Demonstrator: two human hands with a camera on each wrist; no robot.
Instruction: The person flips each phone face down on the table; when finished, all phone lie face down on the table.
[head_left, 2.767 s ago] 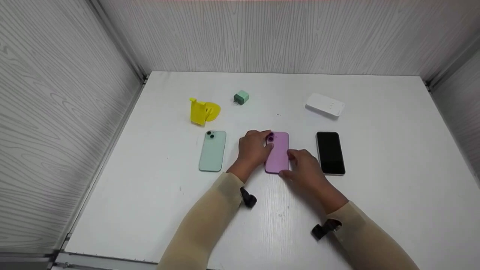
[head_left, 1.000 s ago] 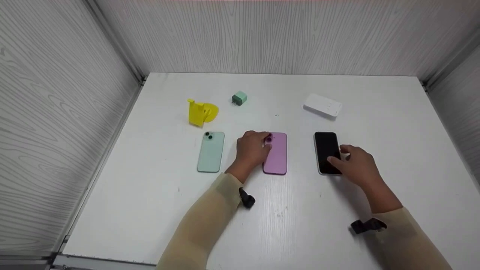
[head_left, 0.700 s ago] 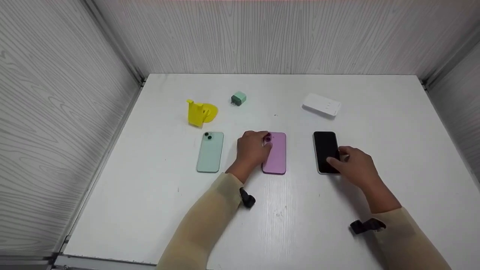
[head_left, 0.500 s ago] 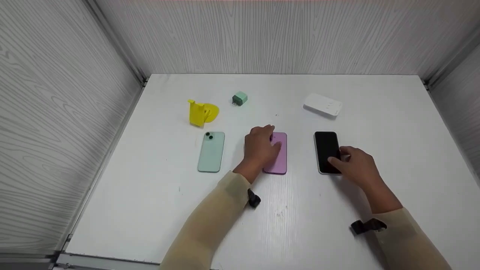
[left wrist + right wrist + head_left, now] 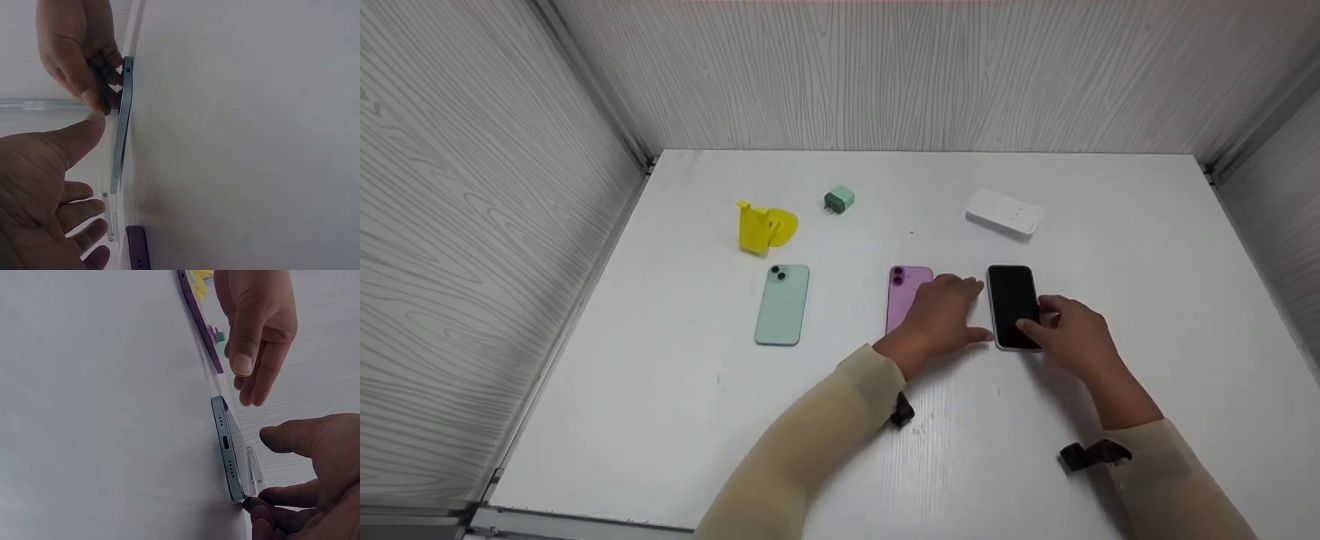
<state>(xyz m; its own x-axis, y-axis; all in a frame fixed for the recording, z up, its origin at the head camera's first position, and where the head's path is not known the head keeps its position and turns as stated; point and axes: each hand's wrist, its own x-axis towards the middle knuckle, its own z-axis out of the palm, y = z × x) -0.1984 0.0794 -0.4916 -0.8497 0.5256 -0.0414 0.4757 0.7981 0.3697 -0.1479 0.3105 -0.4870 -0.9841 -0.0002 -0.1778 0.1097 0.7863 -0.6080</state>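
A smartphone (image 5: 1009, 292) with a dark screen lies face up between the two hands. My left hand (image 5: 939, 316) hovers at its left side with thumb and fingers spread, partly covering a pink phone (image 5: 901, 294) that lies camera side up. At the dark-screen phone's right edge is my right hand (image 5: 1076, 334). The right wrist view shows its fingertips touching the phone's corner (image 5: 245, 496) while the thumb stands off the screen. From the left wrist view, the phone's pale blue-green side (image 5: 124, 129) appears flat on the table, with the left hand (image 5: 39, 185) holding nothing.
A mint-green phone (image 5: 782, 307) lies at the left, camera side up. Behind it stand a yellow phone stand (image 5: 756, 229) and a green plug adapter (image 5: 839, 199). A white flat block (image 5: 1005, 211) sits at the back right. Walls border the white table (image 5: 660, 420).
My right hand has left the pink phone for the dark-screen phone's right edge and stayed there. My left hand has let go of the pink phone and moved right. The phones have not visibly moved.
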